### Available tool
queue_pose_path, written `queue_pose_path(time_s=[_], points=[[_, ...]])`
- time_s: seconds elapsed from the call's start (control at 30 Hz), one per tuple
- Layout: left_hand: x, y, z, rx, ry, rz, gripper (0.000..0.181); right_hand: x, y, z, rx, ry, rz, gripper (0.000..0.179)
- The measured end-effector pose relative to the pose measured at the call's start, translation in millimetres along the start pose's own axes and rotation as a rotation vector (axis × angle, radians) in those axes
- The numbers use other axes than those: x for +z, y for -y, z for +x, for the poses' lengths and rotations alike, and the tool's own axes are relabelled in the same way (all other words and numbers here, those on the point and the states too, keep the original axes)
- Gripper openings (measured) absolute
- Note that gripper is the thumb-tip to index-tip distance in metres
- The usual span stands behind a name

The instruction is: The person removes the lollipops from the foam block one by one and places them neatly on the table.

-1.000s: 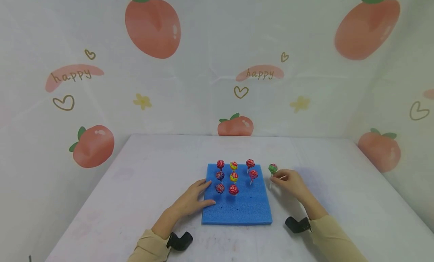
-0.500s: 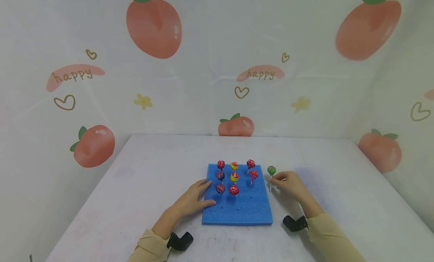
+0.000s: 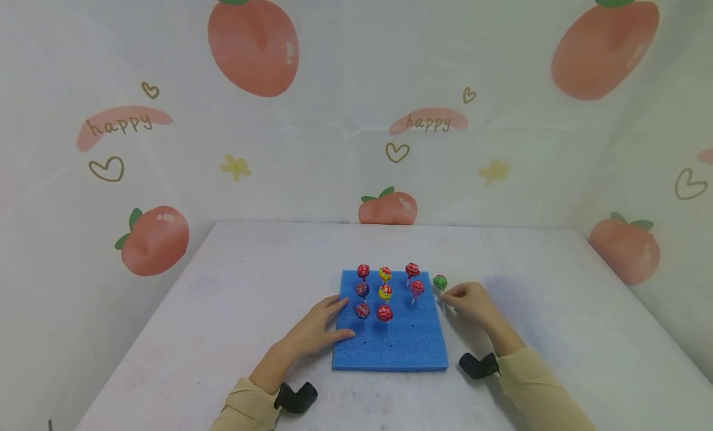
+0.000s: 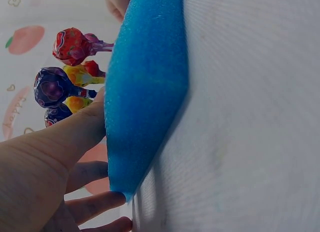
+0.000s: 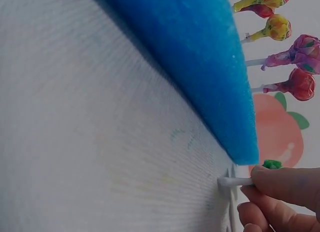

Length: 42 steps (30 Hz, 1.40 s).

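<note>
A blue foam board (image 3: 401,353) lies on the table with several wrapped lollipops standing in it by their sticks. My left hand (image 3: 312,329) rests at the board's left edge, fingers spread; in the left wrist view its thumb lies along the foam's top. Just off the board's right edge, my right hand (image 3: 472,304) pinches a green lollipop (image 3: 440,282) by its stick, head up and leaning slightly left. The right wrist view shows the white stick (image 5: 235,182) between thumb and fingers, its lower end near the tabletop, with most of the green head hidden behind the thumb.
Two yellow lollipops (image 3: 385,292) stand in the board's middle column, a red one (image 3: 412,270) and a pink one (image 3: 416,287) at its right. Small holes (image 3: 391,345) show in the front part of the foam. A printed curtain (image 3: 312,140) hangs behind the table.
My right hand has shifted slightly left, bringing the green lollipop closer to the board's right edge. The lollipop's head has come a little lower. My left hand stays in place.
</note>
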State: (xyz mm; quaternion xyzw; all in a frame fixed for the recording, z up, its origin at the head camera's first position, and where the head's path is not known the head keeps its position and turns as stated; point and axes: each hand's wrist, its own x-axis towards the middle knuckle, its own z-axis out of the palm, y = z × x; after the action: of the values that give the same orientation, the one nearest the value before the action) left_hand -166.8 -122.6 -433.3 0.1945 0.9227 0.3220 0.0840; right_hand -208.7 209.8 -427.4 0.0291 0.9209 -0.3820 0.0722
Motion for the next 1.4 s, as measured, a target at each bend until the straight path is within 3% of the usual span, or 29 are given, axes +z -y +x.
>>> queue_pose_path(time_s=[0.7,1.13,1.4], points=[[-1.4,-3.6,-1.1,-0.007,0.002,-0.003,0.071,3.2,4.2,-3.3,0.008,-0.025,-0.014,0.022],[-1.5,-2.0,0.3,0.001,-0.006,-0.003,0.071,3.2,5.2,-2.3,-0.045,-0.016,-0.053,0.025],[-1.9,-2.2,0.2,-0.01,0.0,-0.005,0.072,3.1,2.6,-0.6,-0.038,-0.019,-0.053,0.026]])
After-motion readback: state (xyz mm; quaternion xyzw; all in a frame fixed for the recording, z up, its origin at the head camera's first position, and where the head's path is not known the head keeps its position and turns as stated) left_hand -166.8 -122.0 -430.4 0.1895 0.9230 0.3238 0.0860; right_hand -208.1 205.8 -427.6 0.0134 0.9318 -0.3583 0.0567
